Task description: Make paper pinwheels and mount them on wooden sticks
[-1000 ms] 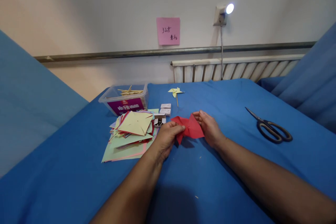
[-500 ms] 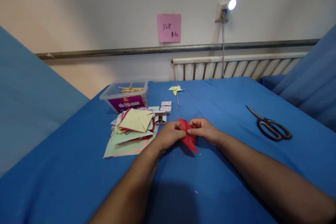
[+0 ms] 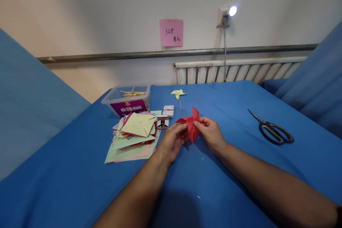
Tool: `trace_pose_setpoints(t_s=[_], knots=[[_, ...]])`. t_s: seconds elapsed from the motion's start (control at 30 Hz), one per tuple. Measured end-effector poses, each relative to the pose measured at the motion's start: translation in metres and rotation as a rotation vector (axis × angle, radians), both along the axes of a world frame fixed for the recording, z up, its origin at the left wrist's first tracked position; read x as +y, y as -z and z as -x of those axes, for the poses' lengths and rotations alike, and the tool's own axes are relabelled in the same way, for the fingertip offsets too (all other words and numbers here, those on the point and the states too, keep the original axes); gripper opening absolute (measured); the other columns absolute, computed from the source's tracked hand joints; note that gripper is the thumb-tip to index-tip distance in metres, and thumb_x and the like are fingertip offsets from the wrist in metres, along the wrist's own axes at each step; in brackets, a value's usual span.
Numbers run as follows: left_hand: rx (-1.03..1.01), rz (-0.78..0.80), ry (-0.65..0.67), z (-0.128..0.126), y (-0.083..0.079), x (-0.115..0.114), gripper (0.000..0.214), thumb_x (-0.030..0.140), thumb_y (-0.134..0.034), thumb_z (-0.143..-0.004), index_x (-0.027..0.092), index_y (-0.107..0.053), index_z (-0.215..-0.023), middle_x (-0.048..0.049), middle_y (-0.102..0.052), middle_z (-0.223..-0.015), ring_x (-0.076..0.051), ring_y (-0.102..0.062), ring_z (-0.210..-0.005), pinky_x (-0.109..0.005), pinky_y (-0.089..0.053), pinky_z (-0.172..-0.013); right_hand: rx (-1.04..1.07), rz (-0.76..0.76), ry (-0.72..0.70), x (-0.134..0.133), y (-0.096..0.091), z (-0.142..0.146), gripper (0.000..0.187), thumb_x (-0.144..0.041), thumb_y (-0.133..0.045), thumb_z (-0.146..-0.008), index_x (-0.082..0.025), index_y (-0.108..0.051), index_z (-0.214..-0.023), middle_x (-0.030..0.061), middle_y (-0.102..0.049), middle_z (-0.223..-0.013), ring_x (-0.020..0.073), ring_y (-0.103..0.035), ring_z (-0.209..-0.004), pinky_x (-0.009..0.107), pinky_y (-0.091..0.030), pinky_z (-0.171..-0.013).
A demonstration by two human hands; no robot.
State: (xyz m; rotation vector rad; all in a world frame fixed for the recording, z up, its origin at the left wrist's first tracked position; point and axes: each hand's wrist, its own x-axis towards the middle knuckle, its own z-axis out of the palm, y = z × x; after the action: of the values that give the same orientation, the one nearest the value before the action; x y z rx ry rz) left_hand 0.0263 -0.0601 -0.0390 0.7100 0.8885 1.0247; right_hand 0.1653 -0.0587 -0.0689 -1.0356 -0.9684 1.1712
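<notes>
A folded piece of red paper (image 3: 191,125) is held up between both hands over the blue cloth. My left hand (image 3: 173,140) pinches its left side with curled fingers. My right hand (image 3: 211,132) pinches its right side, thumb pressed on the fold. One pointed corner of the paper sticks upward. A stack of cut coloured paper squares (image 3: 133,134) lies just left of my left hand.
A clear plastic box with wooden sticks (image 3: 127,101) stands behind the stack. Small white boxes (image 3: 166,115) and a finished yellow pinwheel (image 3: 179,94) lie beyond the hands. Black scissors (image 3: 271,128) lie at the right. A radiator (image 3: 240,70) and a pink note (image 3: 171,32) are on the wall.
The red paper went from spread flat between the hands to gathered and folded, and is now raised with a corner pointing up. Both hands stayed on it.
</notes>
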Motion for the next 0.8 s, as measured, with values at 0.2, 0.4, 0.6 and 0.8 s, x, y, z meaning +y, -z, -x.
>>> trace_pose_setpoints(t_s=[0.2,0.4,0.6,0.8], knots=[[-0.093,0.029,0.003,-0.0023,0.0063,-0.0019,0.019,0.023,-0.076,-0.066,0.014,-0.067,-0.079,-0.0047,-0.068,-0.079,-0.014,-0.061,-0.071,-0.027,-0.047,-0.070,-0.071,-0.068,0.088,-0.0023,0.0040,0.0041,0.027,-0.044,-0.070,-0.072,-0.018,-0.063,-0.074,-0.0007,-0.063,-0.067,0.0120,-0.054,-0.059,0.026,-0.044,-0.059],[-0.086,0.028,-0.008,-0.0036,0.0033,-0.0031,0.021,0.025,-0.078,-0.065,0.013,-0.069,-0.079,-0.0035,-0.068,-0.076,-0.014,-0.061,-0.069,-0.027,-0.047,-0.068,-0.076,-0.077,0.116,-0.0035,0.0029,0.0052,0.028,-0.045,-0.070,-0.071,-0.018,-0.063,-0.073,-0.0013,-0.062,-0.065,0.0118,-0.053,-0.057,0.025,-0.044,-0.057],[-0.088,0.027,-0.020,-0.0039,0.0045,-0.0039,0.021,0.027,-0.079,-0.066,0.014,-0.070,-0.079,-0.0032,-0.069,-0.078,-0.014,-0.061,-0.070,-0.027,-0.046,-0.069,0.003,-0.029,0.079,-0.0061,-0.0010,0.0062,0.028,-0.043,-0.071,-0.070,-0.017,-0.063,-0.073,-0.0016,-0.062,-0.065,0.0109,-0.053,-0.055,0.025,-0.043,-0.056],[-0.055,0.026,-0.039,-0.0045,0.0058,-0.0040,0.020,0.023,-0.081,-0.061,0.014,-0.068,-0.073,-0.0023,-0.067,-0.072,-0.013,-0.060,-0.068,-0.026,-0.045,-0.067,-0.027,-0.040,0.071,-0.0072,0.0007,0.0080,0.027,-0.042,-0.071,-0.070,-0.017,-0.063,-0.074,-0.0012,-0.062,-0.066,0.0114,-0.053,-0.057,0.026,-0.044,-0.058]])
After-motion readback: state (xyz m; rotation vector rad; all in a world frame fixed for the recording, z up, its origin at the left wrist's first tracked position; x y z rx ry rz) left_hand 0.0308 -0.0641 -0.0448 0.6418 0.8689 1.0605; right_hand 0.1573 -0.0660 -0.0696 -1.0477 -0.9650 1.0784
